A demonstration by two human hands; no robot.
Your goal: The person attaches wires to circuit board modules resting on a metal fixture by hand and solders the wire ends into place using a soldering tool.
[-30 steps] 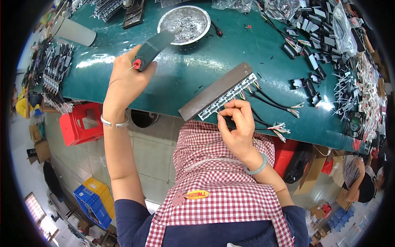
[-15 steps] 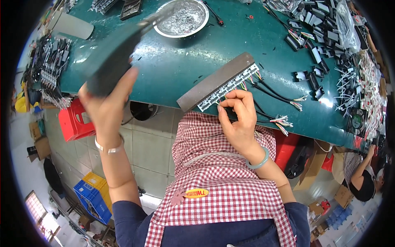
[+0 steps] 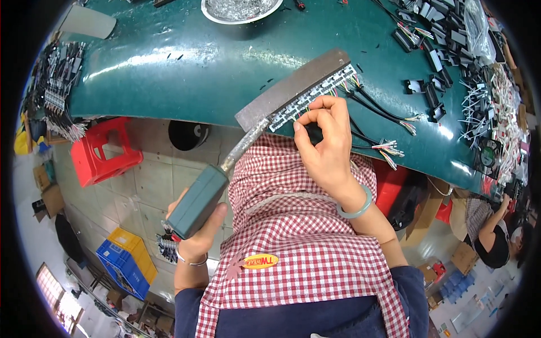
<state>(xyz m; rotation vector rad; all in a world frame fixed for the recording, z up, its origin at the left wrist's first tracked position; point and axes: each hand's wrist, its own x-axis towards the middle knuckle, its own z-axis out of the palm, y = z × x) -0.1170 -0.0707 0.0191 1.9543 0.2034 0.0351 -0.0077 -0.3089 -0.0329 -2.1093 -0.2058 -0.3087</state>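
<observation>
My left hand (image 3: 204, 230) is wrapped round the dark green body of a soldering gun (image 3: 198, 200). Its metal tip reaches the near left end of a strip of small circuit boards (image 3: 313, 97). The boards sit along the front edge of a long brown block (image 3: 296, 87) that lies slanted by the table edge. Over the strip, my right hand (image 3: 328, 138) is closed with thumb and fingertips pinching a thin wire. Black cables (image 3: 375, 110) with stripped coloured ends run from the boards to the right; part of them is hidden behind that hand.
A white-rimmed bowl (image 3: 242, 21) of shiny scraps stands at the back of the green table. Black plastic housings (image 3: 431, 93) and white wires (image 3: 501, 107) crowd the right side. Cable bundles (image 3: 59, 84) lie at far left, above a red stool (image 3: 104, 152). Another person (image 3: 499, 242) is at far right.
My left hand has come down and toward me with the soldering gun, from above the table to below its edge, bringing the tip onto the strip. My right hand keeps its pinch.
</observation>
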